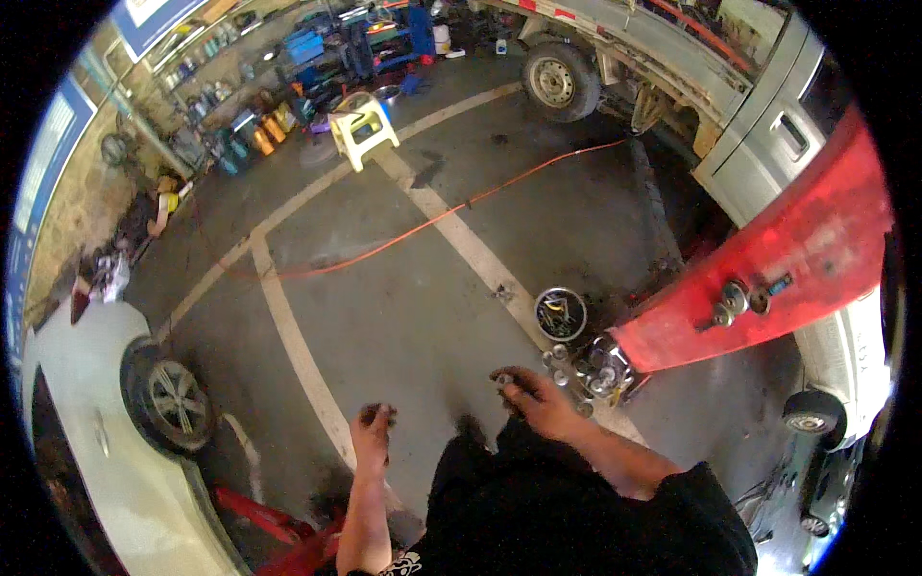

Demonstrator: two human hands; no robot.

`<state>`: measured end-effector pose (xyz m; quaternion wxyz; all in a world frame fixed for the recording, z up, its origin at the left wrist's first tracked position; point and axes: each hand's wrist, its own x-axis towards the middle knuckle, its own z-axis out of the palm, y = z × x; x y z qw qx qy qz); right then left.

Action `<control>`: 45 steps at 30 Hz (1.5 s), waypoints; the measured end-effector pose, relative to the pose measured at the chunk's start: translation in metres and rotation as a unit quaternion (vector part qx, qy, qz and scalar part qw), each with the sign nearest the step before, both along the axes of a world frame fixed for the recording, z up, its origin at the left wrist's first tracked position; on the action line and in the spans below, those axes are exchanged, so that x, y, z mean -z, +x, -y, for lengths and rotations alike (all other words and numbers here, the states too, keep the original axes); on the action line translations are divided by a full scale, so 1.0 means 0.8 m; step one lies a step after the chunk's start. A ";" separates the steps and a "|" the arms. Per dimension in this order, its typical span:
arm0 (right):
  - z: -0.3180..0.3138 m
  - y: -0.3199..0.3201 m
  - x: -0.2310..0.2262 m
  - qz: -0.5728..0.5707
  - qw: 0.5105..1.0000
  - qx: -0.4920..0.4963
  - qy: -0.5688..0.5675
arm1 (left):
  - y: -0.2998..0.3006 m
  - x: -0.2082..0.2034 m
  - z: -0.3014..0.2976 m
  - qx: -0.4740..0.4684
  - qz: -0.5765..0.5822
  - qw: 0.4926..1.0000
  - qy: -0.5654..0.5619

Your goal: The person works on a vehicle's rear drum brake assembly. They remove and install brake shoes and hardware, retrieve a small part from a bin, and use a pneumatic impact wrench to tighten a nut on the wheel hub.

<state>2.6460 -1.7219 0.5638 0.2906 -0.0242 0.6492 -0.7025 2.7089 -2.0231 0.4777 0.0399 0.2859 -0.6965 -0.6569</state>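
My left hand (pixel 373 434) is held up in front of me with its fingers curled closed. Something small and dark may be at its fingertips, too small to name. My right hand (pixel 533 401) is closed around a small grey metal part (pixel 504 381), whose kind I cannot make out. Just beyond the right hand, a round metal bowl (pixel 539 322) on the floor holds several tools or loose pieces. Beside it lie shiny metal parts (pixel 605 370) at the foot of a red lift post.
More metal parts (pixel 735 298) rest on the red lift post (pixel 797 240) at right. A pale yellow stool (pixel 363 134) stands farther off. An orange hose (pixel 413 233) crosses the floor. A white car (pixel 86 422) is at left, a truck (pixel 663 67) at far right.
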 end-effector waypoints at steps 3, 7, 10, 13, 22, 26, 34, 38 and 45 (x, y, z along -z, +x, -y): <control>0.018 -0.125 -0.023 0.016 0.997 0.025 -0.067 | -0.185 -0.051 0.035 0.071 -0.023 0.994 -0.077; 0.036 -0.294 0.014 0.034 0.978 0.081 -0.191 | -0.402 -0.061 0.045 0.156 -0.036 0.980 -0.119; 0.057 -0.432 0.032 0.052 0.970 0.076 -0.225 | -0.524 -0.031 0.049 0.165 0.040 0.982 -0.078; 0.094 -0.574 0.013 0.068 0.971 0.059 -0.224 | -0.601 0.018 0.071 0.134 0.065 0.988 -0.030; 0.166 -0.976 -0.026 0.012 0.956 -0.115 -0.269 | -0.892 -0.015 0.172 0.027 0.039 0.998 -0.040; 0.202 -1.133 -0.004 0.001 0.966 -0.091 -0.243 | -1.088 -0.022 0.187 0.020 -0.028 0.999 -0.014; 0.250 -1.413 -0.034 -0.090 0.993 0.034 0.064 | -1.500 -0.096 0.177 0.297 -0.153 0.939 -0.081; 0.246 -1.537 -0.003 -0.123 0.982 0.080 0.123 | -1.663 -0.108 0.150 0.411 -0.255 0.868 -0.115; 0.257 -1.813 0.046 -0.225 0.960 0.022 0.164 | -1.912 -0.094 0.125 0.432 -0.266 0.838 -0.202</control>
